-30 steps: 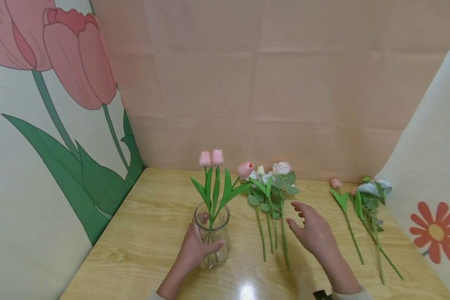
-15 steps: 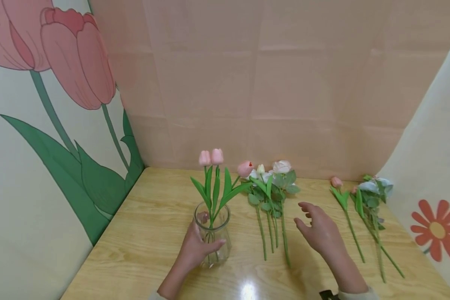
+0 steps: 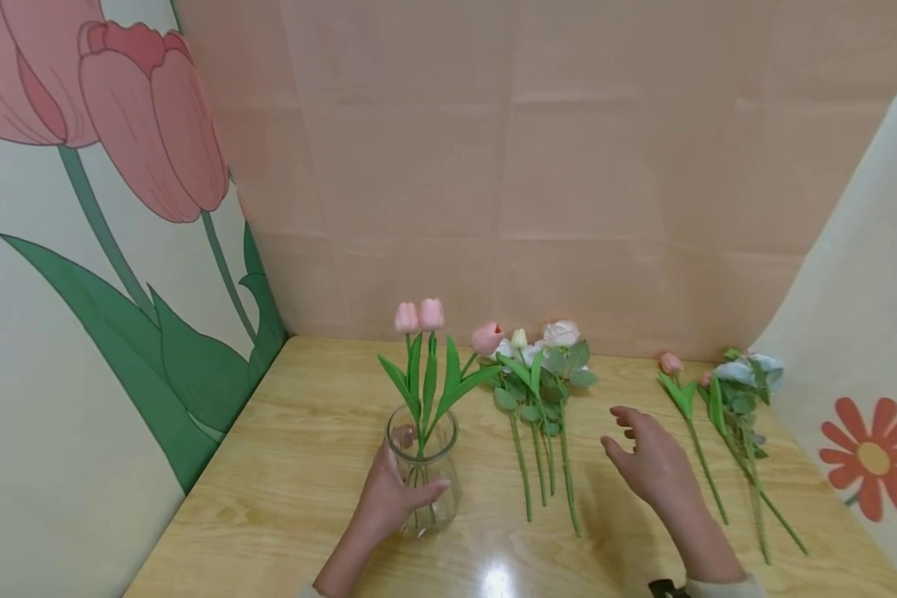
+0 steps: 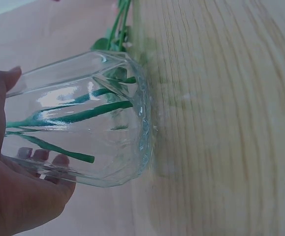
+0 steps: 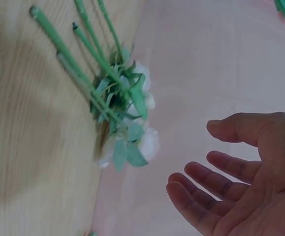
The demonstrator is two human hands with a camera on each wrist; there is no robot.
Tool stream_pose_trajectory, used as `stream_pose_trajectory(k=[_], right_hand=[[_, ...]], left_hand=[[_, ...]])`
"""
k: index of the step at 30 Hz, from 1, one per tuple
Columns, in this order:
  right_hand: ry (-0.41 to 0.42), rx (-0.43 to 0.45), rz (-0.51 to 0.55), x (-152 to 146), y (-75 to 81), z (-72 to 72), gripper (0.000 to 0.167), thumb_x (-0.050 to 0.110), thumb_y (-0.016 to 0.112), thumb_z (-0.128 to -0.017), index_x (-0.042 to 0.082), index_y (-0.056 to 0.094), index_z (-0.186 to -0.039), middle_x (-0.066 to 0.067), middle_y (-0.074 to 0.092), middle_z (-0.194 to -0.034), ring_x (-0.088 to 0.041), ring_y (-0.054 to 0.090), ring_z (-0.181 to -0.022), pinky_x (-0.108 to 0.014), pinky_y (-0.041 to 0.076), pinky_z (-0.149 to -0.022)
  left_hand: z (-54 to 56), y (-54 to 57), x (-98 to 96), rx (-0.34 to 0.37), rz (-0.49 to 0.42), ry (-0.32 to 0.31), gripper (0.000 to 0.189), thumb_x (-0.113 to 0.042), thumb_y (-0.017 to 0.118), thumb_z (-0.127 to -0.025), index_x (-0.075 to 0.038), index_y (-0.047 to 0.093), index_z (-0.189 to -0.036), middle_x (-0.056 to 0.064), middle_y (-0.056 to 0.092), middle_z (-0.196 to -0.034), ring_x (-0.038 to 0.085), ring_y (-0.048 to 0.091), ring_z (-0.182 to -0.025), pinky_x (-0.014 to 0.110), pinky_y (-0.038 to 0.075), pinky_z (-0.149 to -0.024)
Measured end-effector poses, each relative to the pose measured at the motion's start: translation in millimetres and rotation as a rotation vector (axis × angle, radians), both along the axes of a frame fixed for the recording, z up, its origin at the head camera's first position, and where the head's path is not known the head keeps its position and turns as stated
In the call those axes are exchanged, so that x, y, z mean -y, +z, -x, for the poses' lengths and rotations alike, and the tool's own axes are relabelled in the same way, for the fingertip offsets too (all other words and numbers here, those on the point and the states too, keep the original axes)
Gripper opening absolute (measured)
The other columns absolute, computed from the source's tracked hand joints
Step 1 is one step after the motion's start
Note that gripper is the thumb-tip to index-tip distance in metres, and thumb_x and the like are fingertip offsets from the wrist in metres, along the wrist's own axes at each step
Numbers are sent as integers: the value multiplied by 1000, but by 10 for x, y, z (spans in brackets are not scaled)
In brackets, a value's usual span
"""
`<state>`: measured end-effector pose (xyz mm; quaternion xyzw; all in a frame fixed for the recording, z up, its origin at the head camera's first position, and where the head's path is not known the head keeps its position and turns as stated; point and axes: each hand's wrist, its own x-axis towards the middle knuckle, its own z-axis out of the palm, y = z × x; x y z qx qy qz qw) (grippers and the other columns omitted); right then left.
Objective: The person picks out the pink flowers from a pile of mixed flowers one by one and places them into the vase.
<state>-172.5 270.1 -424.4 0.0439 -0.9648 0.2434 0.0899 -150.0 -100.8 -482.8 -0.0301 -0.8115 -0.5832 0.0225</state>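
A clear glass vase (image 3: 441,490) stands on the table, and my left hand (image 3: 398,490) grips its side, thumb across the front and fingers behind. Pink tulips (image 3: 432,314) with green leaves rise from the vase. In the left wrist view several green stems (image 4: 83,114) show through the glass. My right hand (image 3: 654,461) hovers over the table with nothing in it, fingers relaxed and apart from the thumb. To its left lie white and pale pink flowers (image 3: 561,335), which the right wrist view also shows beyond the fingertips.
A pink tulip (image 3: 670,364) lies to the right on the wooden table (image 3: 306,415). Beside it, pale blue flowers (image 3: 747,374) with long stems reach toward the right edge. A pinkish backdrop (image 3: 568,166) closes the back, and a tulip-printed sheet (image 3: 157,141) hangs at the left.
My right hand has moved a little to the right, away from the white flowers, with its fingers still relaxed. The left hand keeps its grip on the vase, which has not moved.
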Motion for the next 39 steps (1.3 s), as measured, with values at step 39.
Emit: stream_pose_trajectory(k=[39], right_hand=[[-88, 74, -41, -687, -268, 131, 51, 21, 63, -96, -11, 51, -134, -37, 61, -120, -53, 62, -106, -60, 52, -79]], left_hand=[[-6, -23, 15, -47, 13, -24, 91, -37, 91, -73, -6, 43, -144, 21, 49, -145, 45, 41, -139, 70, 29, -112]])
